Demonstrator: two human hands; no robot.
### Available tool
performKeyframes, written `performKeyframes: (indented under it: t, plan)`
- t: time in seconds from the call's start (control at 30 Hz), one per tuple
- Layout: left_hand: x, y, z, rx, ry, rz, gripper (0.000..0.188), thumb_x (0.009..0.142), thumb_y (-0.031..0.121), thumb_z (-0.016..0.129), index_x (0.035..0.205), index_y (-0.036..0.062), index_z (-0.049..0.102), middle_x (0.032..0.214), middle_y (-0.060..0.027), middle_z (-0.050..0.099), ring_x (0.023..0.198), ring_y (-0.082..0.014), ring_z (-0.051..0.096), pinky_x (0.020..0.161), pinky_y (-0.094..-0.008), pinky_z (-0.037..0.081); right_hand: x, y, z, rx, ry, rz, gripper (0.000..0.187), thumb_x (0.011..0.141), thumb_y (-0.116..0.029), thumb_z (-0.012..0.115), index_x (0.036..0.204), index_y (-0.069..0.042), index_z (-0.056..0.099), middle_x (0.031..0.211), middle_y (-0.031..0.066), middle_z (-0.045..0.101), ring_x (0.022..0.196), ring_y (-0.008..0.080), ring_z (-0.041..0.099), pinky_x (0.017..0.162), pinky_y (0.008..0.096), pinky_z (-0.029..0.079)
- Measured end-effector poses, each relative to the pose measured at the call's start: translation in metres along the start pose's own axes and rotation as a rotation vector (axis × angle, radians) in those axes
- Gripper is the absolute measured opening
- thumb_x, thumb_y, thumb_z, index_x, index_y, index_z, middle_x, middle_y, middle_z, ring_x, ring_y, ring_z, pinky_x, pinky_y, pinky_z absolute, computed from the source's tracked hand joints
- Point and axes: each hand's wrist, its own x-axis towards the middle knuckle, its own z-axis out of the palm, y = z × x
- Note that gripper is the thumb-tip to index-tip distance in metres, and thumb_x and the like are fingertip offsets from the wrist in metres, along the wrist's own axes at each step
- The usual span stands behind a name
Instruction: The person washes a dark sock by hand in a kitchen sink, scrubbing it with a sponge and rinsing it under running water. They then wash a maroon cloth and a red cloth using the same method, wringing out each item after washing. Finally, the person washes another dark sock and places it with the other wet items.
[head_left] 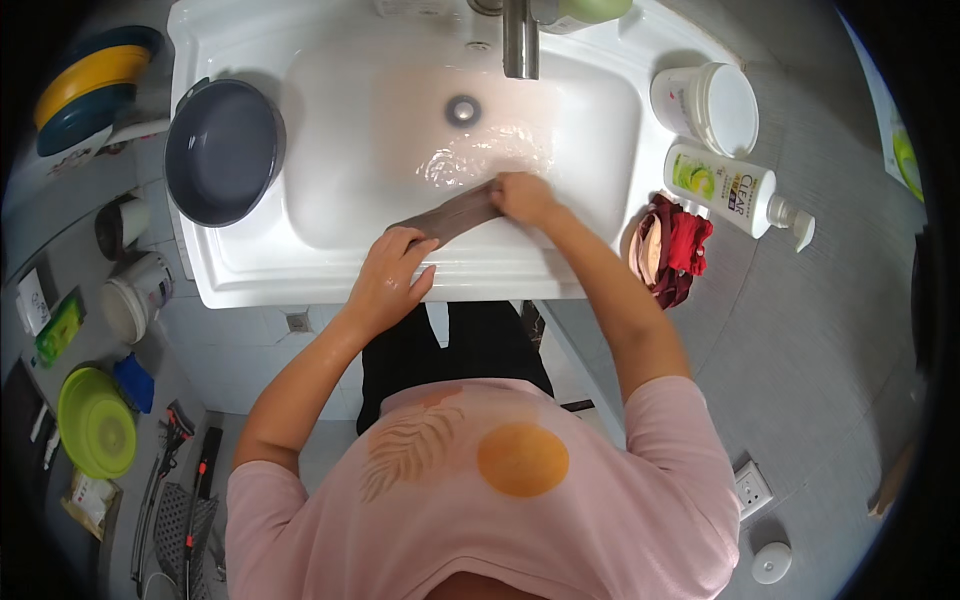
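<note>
A long, narrow brown cloth, shaped like a sock (452, 217), stretches between my hands over the front part of the white sink (330, 262). My right hand (525, 198) is closed around its far right end, close to the rippling water. At the near left end, on the sink's front rim, the fingers of my left hand (385, 285) bend over the cloth and hold it, the thumb standing apart. Shallow water (480, 160) lies around the drain plug (462, 111). The cloth's two ends are partly hidden under my fingers.
A grey basin (222, 152) sits on the sink's left edge. The metal faucet (520, 45) hangs over the back. On the right counter are a white tub (728, 110), a pump bottle (722, 188) lying down and a pile of red and beige cloths (675, 248).
</note>
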Motion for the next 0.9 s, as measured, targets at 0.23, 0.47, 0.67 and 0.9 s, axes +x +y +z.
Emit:
performKeyframes:
  t: [0.23, 0.47, 0.67, 0.9]
  plan:
    - [-0.020, 0.011, -0.008, -0.008, -0.038, -0.052, 0.028, 0.069, 0.003, 0.061, 0.097, 0.0010, 0.059, 0.092, -0.0114, 0.053, 0.088, -0.0294, 0.051, 0.079, -0.0393, 0.041, -0.018, 0.001, 0.032, -0.058, -0.040, 0.104, 0.030, 0.076, -0.029, 0.050, 0.088, -0.005, 0.062, 0.090, 0.0156, 0.062, 0.087, 0.0344, 0.058, 0.076, 0.0428, 0.046]
    - [-0.021, 0.001, -0.024, 0.106, -0.021, -0.082, 0.029, 0.070, 0.002, 0.060, 0.099, 0.0024, 0.059, 0.095, -0.0107, 0.053, 0.091, -0.0287, 0.051, 0.086, -0.0404, 0.039, 0.020, -0.088, 0.019, 0.186, -0.139, -0.182, 0.032, 0.076, -0.033, 0.050, 0.081, -0.003, 0.061, 0.084, 0.0193, 0.061, 0.082, 0.0369, 0.058, 0.072, 0.0460, 0.045]
    - [-0.029, 0.002, -0.023, 0.230, 0.010, -0.068, 0.030, 0.073, 0.005, 0.058, 0.103, 0.0035, 0.058, 0.101, -0.0109, 0.053, 0.100, -0.0283, 0.050, 0.094, -0.0444, 0.035, 0.018, -0.004, 0.000, -0.221, -0.077, 0.148, 0.027, 0.075, -0.028, 0.051, 0.083, -0.007, 0.065, 0.081, 0.0166, 0.063, 0.080, 0.0345, 0.060, 0.073, 0.0428, 0.047]
    - [-0.029, 0.005, -0.022, 0.212, 0.018, -0.054, 0.032, 0.074, 0.008, 0.058, 0.105, 0.0036, 0.056, 0.105, -0.0110, 0.055, 0.105, -0.0272, 0.050, 0.096, -0.0452, 0.033, 0.047, -0.007, 0.040, -0.130, -0.045, -0.050, 0.029, 0.075, -0.030, 0.052, 0.083, -0.005, 0.063, 0.087, 0.0182, 0.062, 0.084, 0.0353, 0.058, 0.076, 0.0436, 0.046]
